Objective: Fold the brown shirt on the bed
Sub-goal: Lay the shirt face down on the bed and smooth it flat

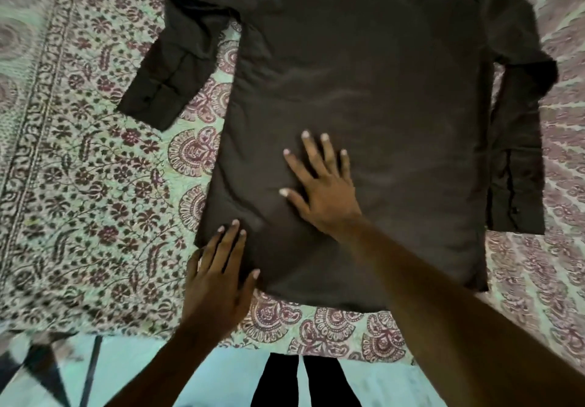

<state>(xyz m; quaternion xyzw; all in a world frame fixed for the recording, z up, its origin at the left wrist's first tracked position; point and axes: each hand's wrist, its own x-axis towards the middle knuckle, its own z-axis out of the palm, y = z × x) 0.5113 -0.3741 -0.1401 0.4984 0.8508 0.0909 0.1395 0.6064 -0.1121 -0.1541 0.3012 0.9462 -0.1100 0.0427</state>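
The right hand (323,191) lies flat on the lower middle of the brown shirt (380,90), palm down, fingers straight and fanned wide, gripping nothing. The left hand (218,280) rests just beside it on the shirt's near left corner, fingers straight and close together. Its thumb is stretched out along the hem, and it too presses rather than grips.

The shirt is spread flat on the bed (538,280), collar end away from the person and hem toward them. It appears to lie back up, though blur makes that hard to confirm. The sleeve on the left (167,74) bends out from the shoulder, with its cuff lying on the floral bedspread (79,185), apart from the shirt body. The sleeve on the right (516,153) runs down along the body's edge, its cuff near the hem.

Beyond the bed's near edge are a pale floor (221,375) and the person's dark-clad legs (304,381).
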